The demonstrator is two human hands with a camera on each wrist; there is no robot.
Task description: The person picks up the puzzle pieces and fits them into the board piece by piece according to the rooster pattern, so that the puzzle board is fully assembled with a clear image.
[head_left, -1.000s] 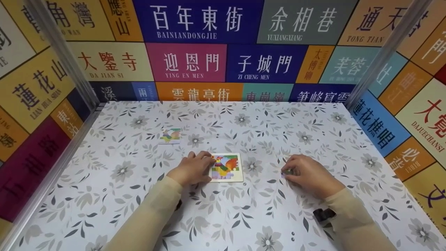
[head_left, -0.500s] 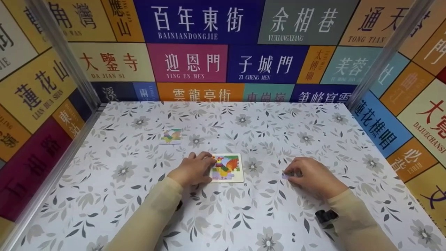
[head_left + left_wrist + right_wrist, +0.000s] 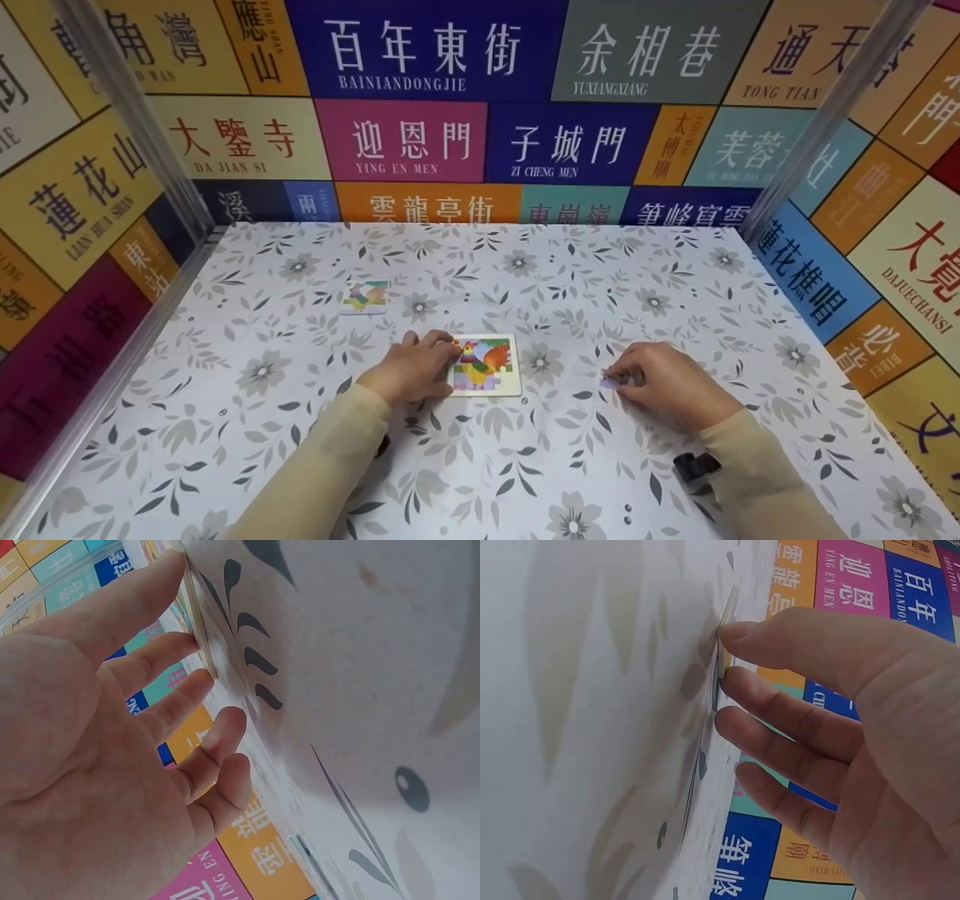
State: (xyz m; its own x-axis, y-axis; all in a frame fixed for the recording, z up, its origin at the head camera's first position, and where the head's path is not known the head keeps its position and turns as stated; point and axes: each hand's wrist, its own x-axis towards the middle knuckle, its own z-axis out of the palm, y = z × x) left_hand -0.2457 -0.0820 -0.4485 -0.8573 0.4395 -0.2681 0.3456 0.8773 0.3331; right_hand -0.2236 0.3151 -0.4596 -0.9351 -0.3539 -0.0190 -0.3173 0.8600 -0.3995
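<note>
A small jigsaw board with a cream frame lies mid-table and carries a partly assembled rooster picture. My left hand rests at its left side, thumb and fingertips against the edge; the left wrist view shows the board's side touching these fairly straight fingers. To the right of the board, my right hand pinches a small jigsaw piece with a purple part showing. In the right wrist view, thumb and index finger hold this thin piece close over the table, with the other fingers loosely bent. Its printed face is mostly hidden by the fingers.
A small square rooster picture lies farther back at the left. The table covering has grey flowers and leaves. Panels with large characters stand along the back and both sides, with clear corner posts between them.
The right hand's fingers have shifted on the jigsaw piece, and less of its green part shows. The left hand stays at the board's edge. The head view has tilted slightly.
</note>
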